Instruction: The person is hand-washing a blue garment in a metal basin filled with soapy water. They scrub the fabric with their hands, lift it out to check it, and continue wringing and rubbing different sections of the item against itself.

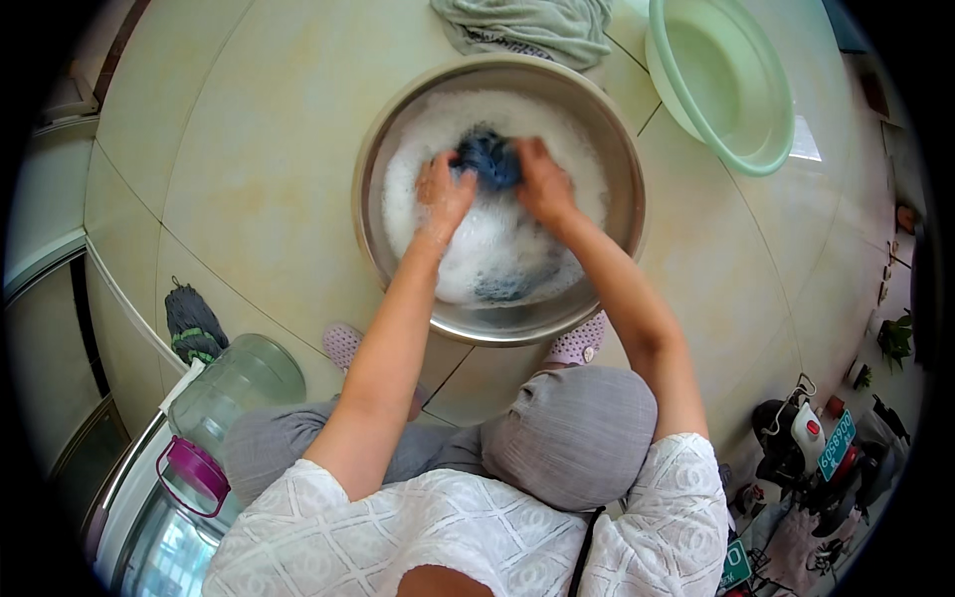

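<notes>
A wide stainless steel basin (619, 201) full of white suds (492, 231) stands on the floor before me. Above the foam, a bunched dark blue cloth (489, 158) is held between my two hands. My left hand (445, 192) grips its left side, with foam on the skin. On the other side is my right hand (543, 175), blurred, with its fingers against the cloth. More bluish fabric (511, 283) shows through the suds near the basin's front; most of it is hidden.
Beyond the basin lies a heap of grey-green cloth (530, 30). A pale green plastic tub (783, 127) sits at the far right. To my left are a clear jar (246, 373) with a purple lid (195, 472) and a grey mop head (192, 317). Electric scooters (809, 440) stand at right.
</notes>
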A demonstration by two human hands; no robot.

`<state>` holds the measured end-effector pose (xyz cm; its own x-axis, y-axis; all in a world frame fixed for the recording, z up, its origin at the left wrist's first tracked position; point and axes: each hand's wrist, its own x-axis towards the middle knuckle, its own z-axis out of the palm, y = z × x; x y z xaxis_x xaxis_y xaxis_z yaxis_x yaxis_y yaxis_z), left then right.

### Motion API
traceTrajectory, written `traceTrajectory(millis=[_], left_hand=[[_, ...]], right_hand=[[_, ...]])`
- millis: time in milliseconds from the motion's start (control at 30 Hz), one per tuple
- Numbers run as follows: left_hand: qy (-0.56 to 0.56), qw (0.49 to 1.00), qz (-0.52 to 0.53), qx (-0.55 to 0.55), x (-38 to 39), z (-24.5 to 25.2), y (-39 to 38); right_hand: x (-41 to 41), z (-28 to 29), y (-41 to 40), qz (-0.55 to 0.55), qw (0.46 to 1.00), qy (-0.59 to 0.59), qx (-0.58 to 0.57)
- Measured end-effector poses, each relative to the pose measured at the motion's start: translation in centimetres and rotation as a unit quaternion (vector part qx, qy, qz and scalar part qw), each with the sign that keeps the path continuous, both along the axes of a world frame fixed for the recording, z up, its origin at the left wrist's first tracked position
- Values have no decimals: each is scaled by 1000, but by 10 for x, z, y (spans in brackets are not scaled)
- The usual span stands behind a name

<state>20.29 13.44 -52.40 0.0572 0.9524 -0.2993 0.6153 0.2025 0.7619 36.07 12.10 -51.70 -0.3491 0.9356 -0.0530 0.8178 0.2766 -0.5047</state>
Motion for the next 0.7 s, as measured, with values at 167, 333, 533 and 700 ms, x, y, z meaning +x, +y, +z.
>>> traceTrajectory(millis=[167,333,533,700], left_hand=[[126,987,22,98,9,6,3],[-203,970,98,-90,8,18,7],[-580,702,232,-342,-6,15,-4],[-730,523,102,-427,3,17,-4]], right_hand=[[7,-19,8,-83,995,-37,31],[3,-6,25,-254,957,139,-28],[-57,10,0,-124,943,309,20],[-64,80,-32,147,964,174,139]])
